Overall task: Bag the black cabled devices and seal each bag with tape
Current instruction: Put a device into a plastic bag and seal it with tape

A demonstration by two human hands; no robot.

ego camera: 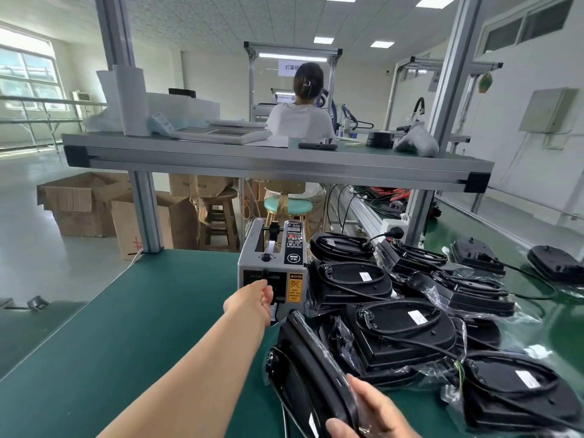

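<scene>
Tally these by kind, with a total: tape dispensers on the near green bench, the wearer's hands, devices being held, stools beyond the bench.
Tape dispenser: 1
Hands: 2 (left hand at the dispenser's outlet, right hand gripping)
Held bagged device: 1
Stools: 2 (wooden stool, teal stool)
Total: 6

Bright, even light from ceiling panels (323, 40) upper centre and a glaring window (25, 67) upper left; shadows soft; frame edges bow; far background perhaps slightly blurred.
</scene>
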